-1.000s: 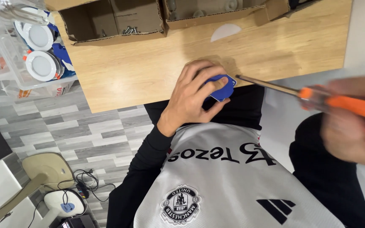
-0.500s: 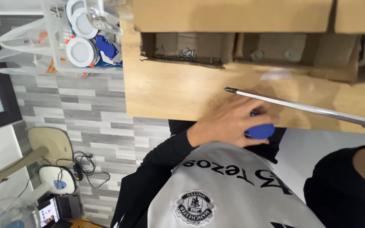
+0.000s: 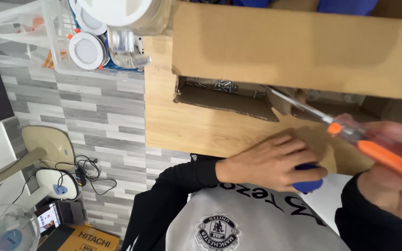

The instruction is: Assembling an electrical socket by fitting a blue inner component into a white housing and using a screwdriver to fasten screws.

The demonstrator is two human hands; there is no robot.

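My left hand (image 3: 273,162) is closed around a small blue object (image 3: 309,185) at the near edge of the wooden table (image 3: 191,125), close to my chest. Most of the blue object is hidden under my fingers. My right hand (image 3: 391,186) grips an orange-handled screwdriver (image 3: 382,155). Its long metal shaft (image 3: 294,105) points up and left toward the open flap of a cardboard box (image 3: 298,51), where several screws (image 3: 219,84) lie.
A clear plastic bin (image 3: 94,42) with round white light fittings stands at the table's far left end. Below the table are grey floor tiles, a fan (image 3: 3,230), cables (image 3: 87,174) and a yellow carton (image 3: 87,239).
The view has shifted closer to the box. The screwdriver tip has swung up toward the box flap, and my right hand has come further into view. My left hand still covers the blue object.
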